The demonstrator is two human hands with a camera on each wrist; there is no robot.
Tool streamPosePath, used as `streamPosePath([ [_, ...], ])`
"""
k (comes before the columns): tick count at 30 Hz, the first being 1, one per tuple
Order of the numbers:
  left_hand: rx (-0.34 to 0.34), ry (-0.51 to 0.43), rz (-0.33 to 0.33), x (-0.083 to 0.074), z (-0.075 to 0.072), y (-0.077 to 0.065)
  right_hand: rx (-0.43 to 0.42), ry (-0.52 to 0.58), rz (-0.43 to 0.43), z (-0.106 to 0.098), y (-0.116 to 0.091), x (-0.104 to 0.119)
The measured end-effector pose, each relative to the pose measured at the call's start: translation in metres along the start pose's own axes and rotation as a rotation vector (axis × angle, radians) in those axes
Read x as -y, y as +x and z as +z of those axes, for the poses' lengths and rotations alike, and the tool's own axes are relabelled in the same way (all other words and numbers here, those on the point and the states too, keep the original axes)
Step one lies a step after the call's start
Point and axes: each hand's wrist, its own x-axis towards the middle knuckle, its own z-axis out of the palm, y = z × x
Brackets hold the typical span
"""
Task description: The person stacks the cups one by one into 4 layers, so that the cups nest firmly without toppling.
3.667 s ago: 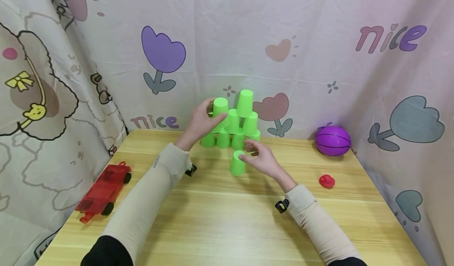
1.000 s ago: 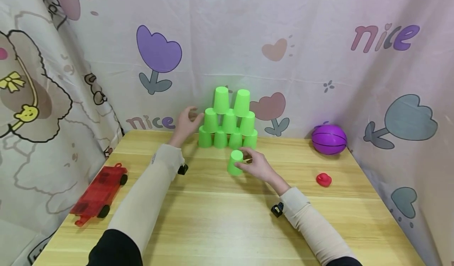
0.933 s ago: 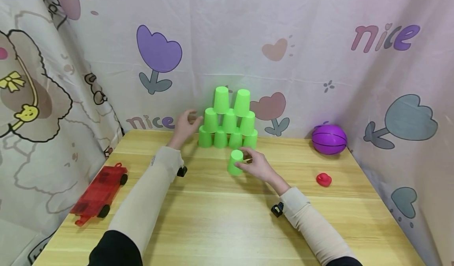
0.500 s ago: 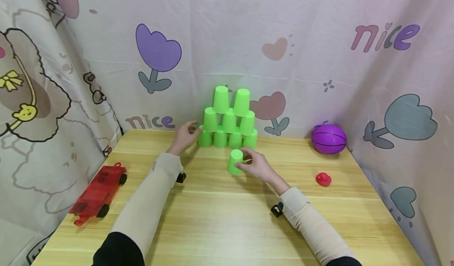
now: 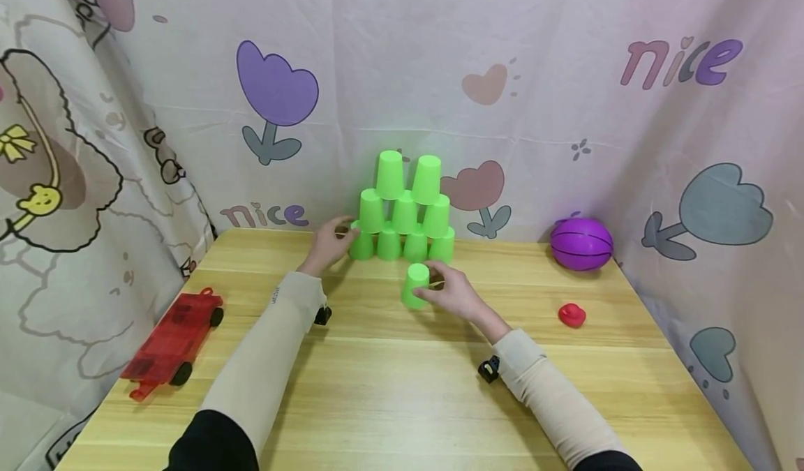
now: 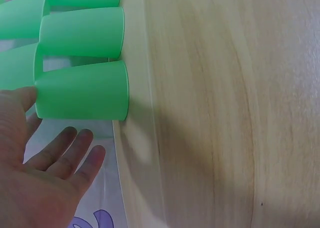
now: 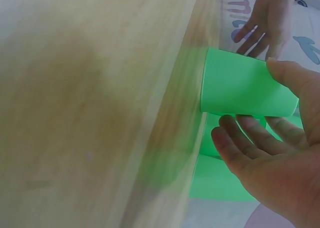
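Observation:
Upside-down green plastic cups [image 5: 405,214] are stacked in a pyramid near the table's back edge, several in the bottom row, three above, two on top. My left hand [image 5: 329,244] is at the left end of the bottom row. Its thumb touches the upper end of the leftmost bottom cup [image 6: 82,91], while the other fingers [image 6: 90,165] extend loosely beside it. In front of the stack, a single green cup [image 5: 415,286] stands upside down on the table. My right hand [image 5: 457,293] holds it, thumb on one side and curved fingers [image 7: 265,138] on the other.
A red see-through toy car [image 5: 172,342] lies at the table's left edge. To the right are a purple ball [image 5: 581,245] and a small red object [image 5: 571,315]. A printed curtain [image 5: 540,52] hangs directly behind the table [image 5: 389,394].
A second cup, earlier at my left hand, now stands on the top row. My left hand has drawn away leftward and lowered to the bottom row. My right hand has closed in around the single cup.

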Motion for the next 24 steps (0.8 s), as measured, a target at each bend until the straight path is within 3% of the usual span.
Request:
streamPosePath([
  [10, -0.004, 0.013, -0.016, -0.002, -0.001, -0.001, -0.038, -0.026, -0.014, -0.016, 0.008, 0.02],
  [17, -0.003, 0.024, -0.029, -0.003, -0.001, -0.001, -0.067, -0.01, -0.078, -0.041, 0.022, 0.055],
  [24, -0.004, 0.017, -0.038, -0.004, 0.001, -0.001, -0.109, -0.086, -0.142, -0.065, 0.038, 0.092],
])
